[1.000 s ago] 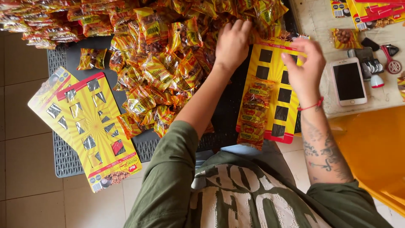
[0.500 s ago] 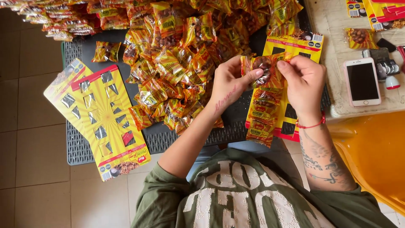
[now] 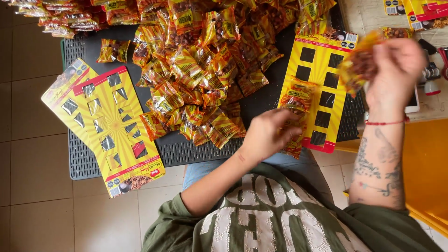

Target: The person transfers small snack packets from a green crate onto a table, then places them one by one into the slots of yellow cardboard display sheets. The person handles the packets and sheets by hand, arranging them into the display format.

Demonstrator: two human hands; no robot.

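- The left hand [image 3: 267, 133] sits low in the centre of the frame, fingers curled together on the snack packets [image 3: 295, 105] already fixed to a yellow display card [image 3: 322, 60]; it pinches the lower end of that column.
- The right hand [image 3: 394, 70] is raised at the upper right, blurred, its fingers closed on a single snack packet [image 3: 357, 67] held above the card's right edge.
- The yellow display card lies right of centre on a black ribbed mat [image 3: 186, 149]. Its left column carries the fixed packets; the dark square slots in its right column and upper rows show bare.
- A big heap of loose snack packets [image 3: 200, 60], orange and yellow wrappers with dark nuts inside, covers the upper middle of the mat and runs off the top edge.
- One lone packet [image 3: 113, 50] lies apart from the heap at the upper left of the mat.
- Two unfilled yellow cards [image 3: 105, 126] are stacked aslant at the left, overhanging the mat onto the tiled floor [image 3: 32, 163]; their cut slots hold nothing.
- More yellow and red cards [image 3: 420, 11] lie at the top right corner on a pale surface.
- A yellow container [image 3: 427, 168] fills the lower right edge; its contents cannot be seen.
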